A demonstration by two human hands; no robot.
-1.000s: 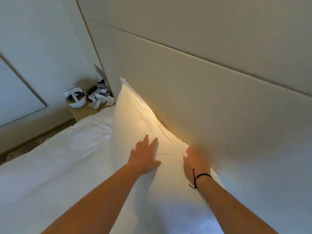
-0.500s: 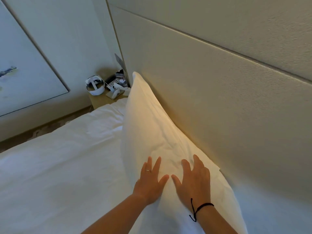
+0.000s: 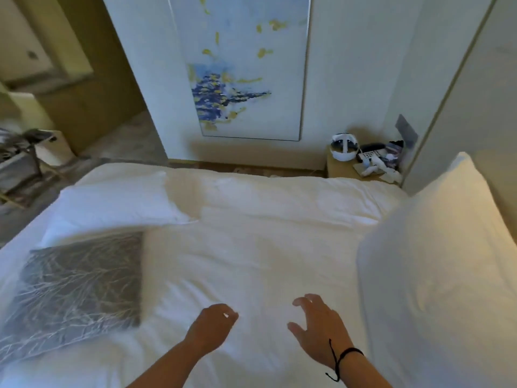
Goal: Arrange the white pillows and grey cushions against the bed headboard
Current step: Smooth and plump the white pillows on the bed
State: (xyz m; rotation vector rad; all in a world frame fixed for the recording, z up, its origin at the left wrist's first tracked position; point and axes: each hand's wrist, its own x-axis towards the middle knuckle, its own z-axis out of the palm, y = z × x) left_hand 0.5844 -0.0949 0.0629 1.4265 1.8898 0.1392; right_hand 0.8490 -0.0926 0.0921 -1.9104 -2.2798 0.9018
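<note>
View: swung away from headboard since 0.5 s ago; now looks across the bed [image 3: 265, 247] toward the far wall, painting [image 3: 240, 68] on it
Left hand [image 3: 209, 329]: off the pillow now, hovers over the sheet, fingers loosely curled, holds nothing; ring glints on one finger
Right hand [image 3: 319, 334]: also off the pillow, fingers spread and slightly bent, holds nothing; black cord bracelet [image 3: 340, 359] on wrist
Change: 0.5 s ago both palms lay flat on the standing pillow; now both are clear of it, above bare sheet
Standing white pillow [image 3: 442, 270]: upright at right edge of view, leaning on headboard panel [image 3: 458, 88], apart from both hands
Second white pillow [image 3: 114, 205]: lies flat on the bed, far left, well apart from the standing one
Grey cushion [image 3: 78, 289]: flat on the bed at left, pale branch pattern, just in front of second white pillow, top edge touching or slightly under it, cannot tell which
Nightstand [image 3: 344, 168]: beyond far bed edge beside headboard; white headset [image 3: 343, 147], phone [image 3: 369, 156] and small clutter on top
Far left: blurred furniture by the floor, cannot tell what
</note>
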